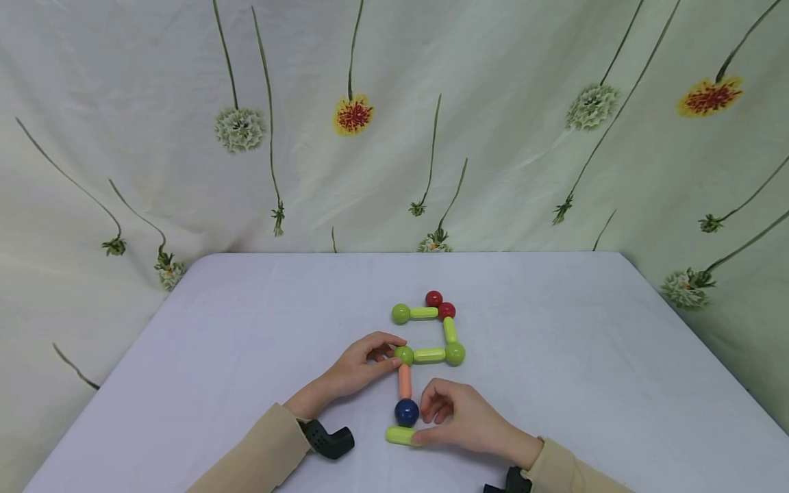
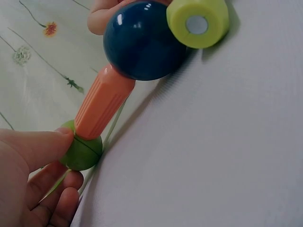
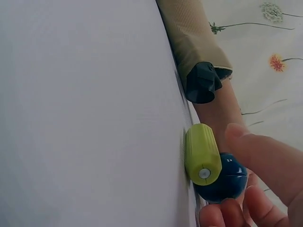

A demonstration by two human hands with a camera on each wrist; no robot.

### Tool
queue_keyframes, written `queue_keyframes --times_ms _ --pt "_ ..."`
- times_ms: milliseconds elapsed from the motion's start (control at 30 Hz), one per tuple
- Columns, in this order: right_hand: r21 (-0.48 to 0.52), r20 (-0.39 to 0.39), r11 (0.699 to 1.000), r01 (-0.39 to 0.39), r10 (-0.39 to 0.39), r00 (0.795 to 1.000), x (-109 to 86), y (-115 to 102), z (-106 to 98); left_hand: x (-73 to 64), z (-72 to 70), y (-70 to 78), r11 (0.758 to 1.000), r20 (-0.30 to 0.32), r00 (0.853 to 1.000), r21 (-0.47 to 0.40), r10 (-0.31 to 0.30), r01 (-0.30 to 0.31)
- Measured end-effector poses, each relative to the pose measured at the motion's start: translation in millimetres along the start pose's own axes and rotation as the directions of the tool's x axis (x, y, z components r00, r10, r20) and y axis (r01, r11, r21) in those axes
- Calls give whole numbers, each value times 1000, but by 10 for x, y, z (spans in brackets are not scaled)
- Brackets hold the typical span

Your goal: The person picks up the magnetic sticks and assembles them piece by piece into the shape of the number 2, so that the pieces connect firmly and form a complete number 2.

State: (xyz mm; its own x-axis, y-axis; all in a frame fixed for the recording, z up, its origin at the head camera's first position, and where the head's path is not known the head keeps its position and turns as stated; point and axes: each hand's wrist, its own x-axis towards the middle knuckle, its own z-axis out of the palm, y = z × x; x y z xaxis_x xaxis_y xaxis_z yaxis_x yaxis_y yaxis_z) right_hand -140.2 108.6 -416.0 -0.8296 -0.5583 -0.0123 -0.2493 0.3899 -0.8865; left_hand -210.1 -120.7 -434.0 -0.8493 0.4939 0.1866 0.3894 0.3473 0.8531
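On the table lies a winding chain of magnetic balls and rods. My left hand (image 1: pixel 364 363) pinches a green ball (image 1: pixel 403 355) of it between thumb and fingers, as the left wrist view shows too. From that ball an orange rod (image 2: pixel 105 103) runs toward me to a dark blue ball (image 1: pixel 406 412). Crosswise at the blue ball's near side lies a yellow-green rod (image 3: pixel 202 153), its metal end showing. My right hand (image 1: pixel 465 418) is beside these two, fingers loosely curled. In the right wrist view its thumb stands apart from the rod, and the fingertips are close to the blue ball.
Farther up the chain are another green ball (image 1: pixel 455 353), two red balls (image 1: pixel 446 311) touching each other, and a green end ball (image 1: pixel 401 313), with yellow-green rods (image 1: pixel 429 355) between. A flower-print cloth (image 1: pixel 493 137) hangs behind the white table (image 1: pixel 277 294).
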Motion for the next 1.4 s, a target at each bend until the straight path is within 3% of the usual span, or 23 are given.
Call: queue_keyframes --times_ms 267,400,533,633,733,900,1000,1133,1267,1400 --pt "-75 18 997 31 -30 999 -25 16 2 0 18 -6 1000 -24 1000 -6 19 -19" --pt "-83 23 996 39 -37 999 -38 33 18 -14 39 -19 1000 -97 995 -2 20 -20" --pt "-81 22 996 47 -45 999 -47 46 54 -59 64 -23 1000 -197 980 -17 -5 2" --pt "-79 25 996 51 -49 998 -50 51 79 -104 84 -2 999 -220 975 -40 -11 3" --pt "-92 35 994 60 -57 998 -49 53 89 -141 101 30 997 -167 986 -74 6 -18" --pt "-116 73 989 91 -83 994 -34 56 60 -185 106 75 983 14 997 -168 74 -70" --pt "-131 113 982 136 -121 986 -20 74 20 -188 92 69 975 125 986 -205 113 -86" --pt "-137 170 968 209 -185 968 -8 103 -57 -161 54 54 970 236 959 -220 157 -105" --pt "-130 217 968 214 -183 959 6 103 -140 -132 14 57 969 287 941 -216 182 -122" --pt "-118 259 973 197 -162 952 16 107 -230 -114 4 68 964 304 932 -232 196 -127"
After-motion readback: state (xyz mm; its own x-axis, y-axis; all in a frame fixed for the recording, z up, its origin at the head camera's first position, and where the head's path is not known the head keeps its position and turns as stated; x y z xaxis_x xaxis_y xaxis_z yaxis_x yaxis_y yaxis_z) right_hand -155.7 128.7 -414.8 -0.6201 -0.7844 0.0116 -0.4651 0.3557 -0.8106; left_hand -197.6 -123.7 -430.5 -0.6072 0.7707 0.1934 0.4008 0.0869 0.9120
